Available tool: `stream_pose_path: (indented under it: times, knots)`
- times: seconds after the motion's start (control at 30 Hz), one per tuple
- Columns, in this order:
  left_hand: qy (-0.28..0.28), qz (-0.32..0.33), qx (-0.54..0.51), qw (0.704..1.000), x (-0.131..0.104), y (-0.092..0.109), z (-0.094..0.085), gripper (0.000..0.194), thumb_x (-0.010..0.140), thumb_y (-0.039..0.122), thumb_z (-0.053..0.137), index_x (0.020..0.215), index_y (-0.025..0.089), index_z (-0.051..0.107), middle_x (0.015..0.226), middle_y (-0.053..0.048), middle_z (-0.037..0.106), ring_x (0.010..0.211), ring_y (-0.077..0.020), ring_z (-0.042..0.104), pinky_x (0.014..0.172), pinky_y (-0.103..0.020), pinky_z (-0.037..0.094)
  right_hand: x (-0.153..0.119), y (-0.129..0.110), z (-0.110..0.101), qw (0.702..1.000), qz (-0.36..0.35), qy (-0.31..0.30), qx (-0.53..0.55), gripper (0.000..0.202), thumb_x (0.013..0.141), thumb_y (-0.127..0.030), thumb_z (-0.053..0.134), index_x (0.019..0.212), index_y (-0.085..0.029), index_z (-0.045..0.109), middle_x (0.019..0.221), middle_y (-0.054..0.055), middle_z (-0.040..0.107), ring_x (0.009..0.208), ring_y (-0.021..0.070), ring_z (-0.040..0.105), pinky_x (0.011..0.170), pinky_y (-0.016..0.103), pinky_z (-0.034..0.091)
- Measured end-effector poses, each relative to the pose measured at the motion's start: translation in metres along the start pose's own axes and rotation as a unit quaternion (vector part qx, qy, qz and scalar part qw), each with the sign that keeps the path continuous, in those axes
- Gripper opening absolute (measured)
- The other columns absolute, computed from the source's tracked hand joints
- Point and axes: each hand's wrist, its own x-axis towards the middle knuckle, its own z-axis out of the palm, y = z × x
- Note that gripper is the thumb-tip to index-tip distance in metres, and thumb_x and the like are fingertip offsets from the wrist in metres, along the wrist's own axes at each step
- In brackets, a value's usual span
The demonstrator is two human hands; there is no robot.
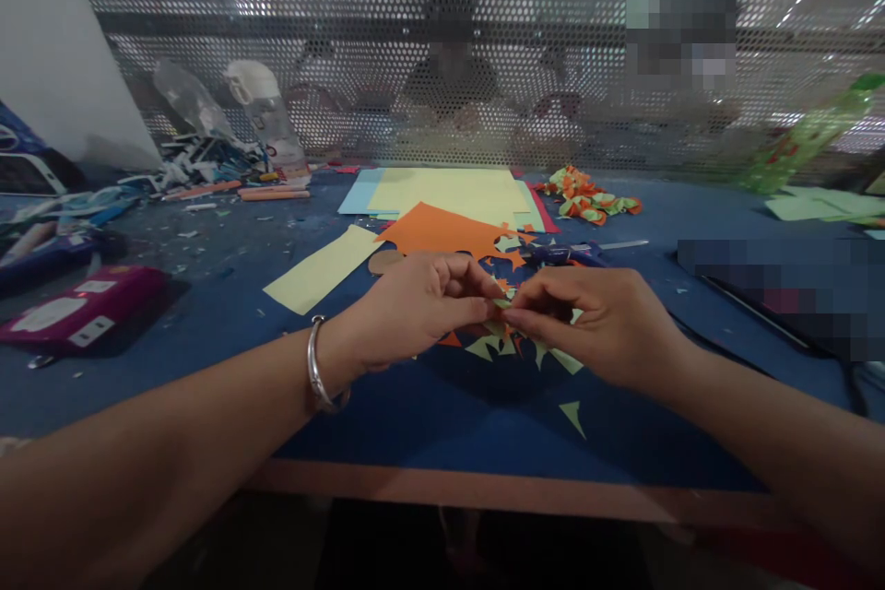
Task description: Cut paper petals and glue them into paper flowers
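Between my two hands is a small pale green paper piece (499,304), pinched by the fingertips. My left hand (435,302), with a silver bangle (316,364) at the wrist, grips it from the left. From the right, the thumb and forefinger of my right hand (601,318) close on its other side. The fingers hide most of the piece. Under and around them lie green and orange paper scraps (484,348). A cut orange sheet (435,230) is just beyond, beside scissors (567,254) with dark handles.
Stacked coloured paper (449,189) lies at the back, with crumpled orange and green pieces (587,195) to its right. A yellow strip (324,272) and a magenta box (83,306) are on the left. A clear bottle (269,120) and a green bottle (808,138) stand before the perforated screen (346,46).
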Motion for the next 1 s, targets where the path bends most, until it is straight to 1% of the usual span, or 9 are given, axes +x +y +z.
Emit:
stream_pose_path:
  times: [0.1,0.23,0.4,0.53,0.6,0.7,0.87,1.0]
  knots:
    - [0.005,0.007,0.011,1.000,0.0013,-0.0018,-0.0010,0.012,0.080,0.009,0.069,0.092,0.012,0.065,0.083,-0.004,0.074,0.077,-0.0116,0.069,0.072,-0.024,0.053,0.0002,-0.0001,0.0001,1.000,-0.003,0.005,0.004,0.015,0.091,-0.023,0.069,0.076,-0.019,0.070,0.065,-0.002,0.067,0.056,0.0093,0.057,0.056,0.022,0.042]
    - [0.016,0.017,0.013,1.000,0.0018,-0.0021,-0.0013,0.014,0.077,0.005,0.065,0.088,0.013,0.064,0.078,-0.002,0.073,0.073,-0.0103,0.069,0.068,-0.021,0.052,-0.0003,-0.0003,0.0016,1.000,-0.016,0.011,0.007,0.011,0.090,-0.022,0.070,0.079,-0.018,0.070,0.066,-0.002,0.066,0.057,0.0094,0.057,0.057,0.022,0.043]
    - [0.021,0.034,0.021,0.999,0.0021,-0.0029,-0.0015,0.017,0.073,0.007,0.066,0.088,0.014,0.065,0.078,-0.002,0.073,0.075,-0.0117,0.071,0.069,-0.022,0.052,-0.0006,0.0000,0.0044,1.000,-0.023,0.018,0.012,0.007,0.088,-0.023,0.071,0.083,-0.019,0.071,0.068,-0.002,0.067,0.058,0.0097,0.059,0.056,0.022,0.045]
    - [0.035,0.044,0.039,0.998,0.0028,-0.0032,-0.0025,0.021,0.068,0.006,0.065,0.087,0.015,0.065,0.080,-0.002,0.074,0.076,-0.0124,0.070,0.066,-0.022,0.051,-0.0010,0.0003,0.0047,0.999,-0.018,0.004,0.033,0.010,0.089,-0.028,0.071,0.086,-0.019,0.071,0.071,-0.001,0.069,0.058,0.0106,0.060,0.057,0.023,0.047]
    - [0.041,0.045,0.052,0.997,0.0027,-0.0025,-0.0032,0.021,0.068,0.007,0.065,0.087,0.015,0.065,0.079,-0.002,0.073,0.074,-0.0122,0.070,0.064,-0.021,0.050,-0.0009,-0.0003,0.0035,0.999,-0.013,-0.003,0.041,0.011,0.090,-0.030,0.070,0.089,-0.019,0.072,0.073,0.000,0.070,0.059,0.0107,0.061,0.058,0.023,0.048]
    - [0.039,0.034,0.053,0.997,0.0024,-0.0011,-0.0036,0.018,0.070,0.009,0.065,0.087,0.015,0.064,0.075,-0.002,0.072,0.071,-0.0130,0.070,0.063,-0.022,0.050,-0.0002,-0.0018,0.0010,0.999,-0.002,-0.010,0.050,0.010,0.092,-0.027,0.067,0.092,-0.019,0.073,0.075,0.000,0.071,0.061,0.0106,0.061,0.060,0.023,0.048]
    - [0.020,0.033,0.037,0.999,0.0026,-0.0015,-0.0032,0.018,0.071,0.008,0.065,0.088,0.015,0.063,0.075,-0.003,0.073,0.073,-0.0143,0.072,0.066,-0.024,0.052,0.0001,-0.0024,0.0006,0.999,0.001,-0.012,0.044,0.012,0.094,-0.025,0.063,0.088,-0.018,0.071,0.073,0.000,0.069,0.061,0.0109,0.058,0.060,0.023,0.046]
    - [0.015,0.044,0.022,0.999,0.0023,-0.0010,-0.0014,0.021,0.074,0.002,0.061,0.091,0.014,0.063,0.078,-0.002,0.072,0.075,-0.0121,0.072,0.070,-0.023,0.053,-0.0011,-0.0020,0.0017,1.000,-0.001,-0.007,0.021,0.015,0.095,-0.025,0.061,0.088,-0.018,0.071,0.076,0.002,0.071,0.064,0.0116,0.060,0.060,0.023,0.045]
